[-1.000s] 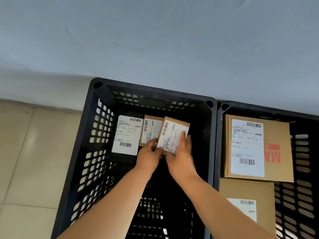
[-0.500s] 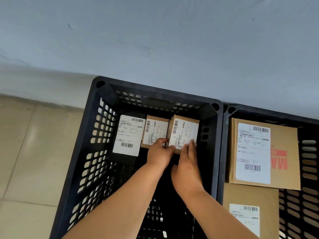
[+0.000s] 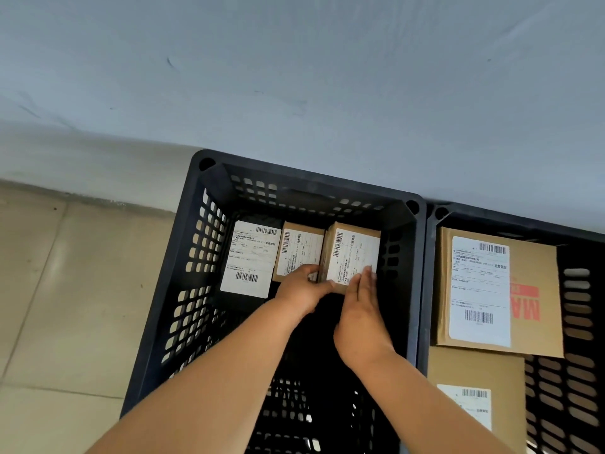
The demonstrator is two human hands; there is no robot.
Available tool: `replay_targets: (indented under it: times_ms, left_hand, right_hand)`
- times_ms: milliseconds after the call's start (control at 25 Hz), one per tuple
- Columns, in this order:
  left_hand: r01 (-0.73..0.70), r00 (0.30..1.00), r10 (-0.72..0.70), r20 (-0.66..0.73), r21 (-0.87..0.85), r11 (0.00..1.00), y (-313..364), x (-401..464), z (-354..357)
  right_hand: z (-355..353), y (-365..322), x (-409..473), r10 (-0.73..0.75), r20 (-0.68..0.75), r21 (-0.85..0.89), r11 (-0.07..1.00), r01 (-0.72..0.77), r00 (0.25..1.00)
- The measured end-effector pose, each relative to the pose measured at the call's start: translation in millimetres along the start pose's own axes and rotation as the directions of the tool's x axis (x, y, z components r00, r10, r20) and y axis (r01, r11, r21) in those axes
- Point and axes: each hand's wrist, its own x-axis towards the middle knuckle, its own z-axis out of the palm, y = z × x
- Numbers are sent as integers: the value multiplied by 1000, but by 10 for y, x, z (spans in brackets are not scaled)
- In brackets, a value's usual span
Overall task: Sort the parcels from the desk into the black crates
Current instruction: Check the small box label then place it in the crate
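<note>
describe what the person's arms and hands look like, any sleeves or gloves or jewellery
Both forearms are bare right to the frame's lower edge, with no sleeves in view. The left hand and right hand wear no gloves. No rings, watch or bracelet show on the fingers or wrists. Fingernails look short and unpainted.

The light is soft and even, and the pale wall [image 3: 294, 77] and the floor tiles [image 3: 65, 306] look bright with no hard glare. The inside of the black crate [image 3: 170, 290] is dark, and its bottom is almost lost in shadow under the arms. The picture bends near the edges, so the straight rims look curved, and the small print on the white labels [image 3: 250, 258] is too fuzzy to read.
</note>
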Motion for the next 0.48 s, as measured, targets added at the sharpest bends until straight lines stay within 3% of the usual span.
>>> replay_targets:
  times_ms: [200,360,480]
  left_hand:
    - [-89,994,101,-33,258,962,-80,-275,-346]
    - [-78,995,86,-55,137,987,-84,-712,-476]
    - [-122,992,125,-4,187,975,-25,-1158,-484]
  right_hand:
    - [-151,-113,-155,-66,-67,-26,998,64,996]
    - [-326,-253,-548,-30,-135,16,999,32,990]
    - [-526,-299,-983,-7,-171,15,1000,10,985]
